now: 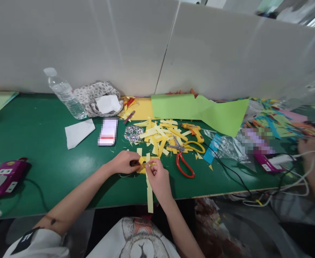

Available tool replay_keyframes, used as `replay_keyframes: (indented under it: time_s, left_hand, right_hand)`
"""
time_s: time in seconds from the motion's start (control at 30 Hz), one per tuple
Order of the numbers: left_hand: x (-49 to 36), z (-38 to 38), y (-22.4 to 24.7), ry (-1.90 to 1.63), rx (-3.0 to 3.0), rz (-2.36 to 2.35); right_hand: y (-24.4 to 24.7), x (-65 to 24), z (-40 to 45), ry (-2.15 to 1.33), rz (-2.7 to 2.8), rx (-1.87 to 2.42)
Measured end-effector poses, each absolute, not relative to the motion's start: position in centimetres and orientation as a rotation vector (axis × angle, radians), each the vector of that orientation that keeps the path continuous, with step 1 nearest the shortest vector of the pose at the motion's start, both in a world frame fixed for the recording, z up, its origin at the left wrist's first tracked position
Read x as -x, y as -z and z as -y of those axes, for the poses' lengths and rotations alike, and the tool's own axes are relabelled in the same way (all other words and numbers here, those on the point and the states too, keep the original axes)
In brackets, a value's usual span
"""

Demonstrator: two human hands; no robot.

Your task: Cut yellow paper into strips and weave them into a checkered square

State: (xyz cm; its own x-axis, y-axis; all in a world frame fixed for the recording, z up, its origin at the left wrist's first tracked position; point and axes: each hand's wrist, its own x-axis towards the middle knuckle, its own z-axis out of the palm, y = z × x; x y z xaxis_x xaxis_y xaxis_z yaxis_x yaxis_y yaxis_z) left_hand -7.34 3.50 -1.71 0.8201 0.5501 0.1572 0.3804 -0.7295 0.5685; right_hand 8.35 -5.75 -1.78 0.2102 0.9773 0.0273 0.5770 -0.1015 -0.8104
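Note:
Near the front edge of the green table, my left hand and my right hand meet at a small piece of woven yellow strips. The left fingers close on its left side. My right hand pinches it at the right, beside a long pale yellow strip that hangs past the table edge. Just behind lies a pile of yellow paper strips. Scissors with one red and one yellow handle lie right of my right hand, and a yellow glue gun rests behind them.
A phone, white paper, a tilted water bottle and a patterned cloth bag are at the left back. Green paper lies behind the pile. Purple power strips sit at both sides; another person's hand is at far right.

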Motion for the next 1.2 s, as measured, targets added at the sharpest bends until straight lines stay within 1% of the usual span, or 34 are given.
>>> replay_keyframes:
  time_s: [0.47, 0.63, 0.87, 1.07, 1.2]
  left_hand:
    - [7.8, -3.7, 1.9, -0.394, -2.419, -0.681]
    - [8.1, -4.1, 1.6, -0.398, -2.436, -0.765]
    - [9.5, -5.5, 0.9, -0.483, -2.451, -0.832]
    - [9.6, -5.6, 0.6, -0.348, -2.503, -0.812]
    - [9.0, -5.3, 0.8, -0.322, -2.495, -0.802]
  right_hand:
    - [2.1, -9.9, 5.3, -0.87, 1.517, 1.733]
    - [2.0, -9.8, 5.0, -0.789, 1.561, 1.8]
    - [0.6, -9.4, 5.2, -0.712, 1.593, 1.915]
    - [0.6, -10.0, 6.3, -0.556, 1.618, 1.94]
    - [1.9, -9.8, 6.9, -0.595, 1.552, 1.875]
